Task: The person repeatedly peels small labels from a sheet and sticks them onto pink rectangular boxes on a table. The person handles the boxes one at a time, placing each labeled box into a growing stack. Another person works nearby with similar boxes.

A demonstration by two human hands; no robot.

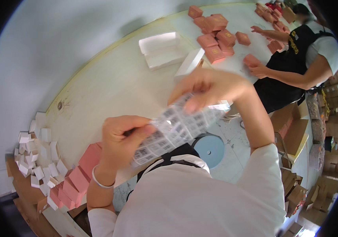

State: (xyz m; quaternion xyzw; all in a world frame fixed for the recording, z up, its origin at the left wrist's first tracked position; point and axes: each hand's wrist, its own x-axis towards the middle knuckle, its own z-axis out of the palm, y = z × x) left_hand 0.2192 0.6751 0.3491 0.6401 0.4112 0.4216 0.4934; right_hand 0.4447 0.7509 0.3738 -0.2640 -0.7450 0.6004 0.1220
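Between my hands, above the near edge of the pale table, a clear plastic sleeve holds sheets of printed labels. My left hand pinches its left end between thumb and fingers. At the other end my right hand grips the upper edge, its fingers blurred and partly hiding the sheets. Shiny clear film shows past the right hand. Behind that hand stands a white carton, partly covered. An open white box lies farther back on the table.
Pink boxes are heaped at the back right, where a co-worker holds one. Small white boxes and larger pink boxes sit at the left. Below the table edge is a blue round stool. Cardboard cartons stand at the right.
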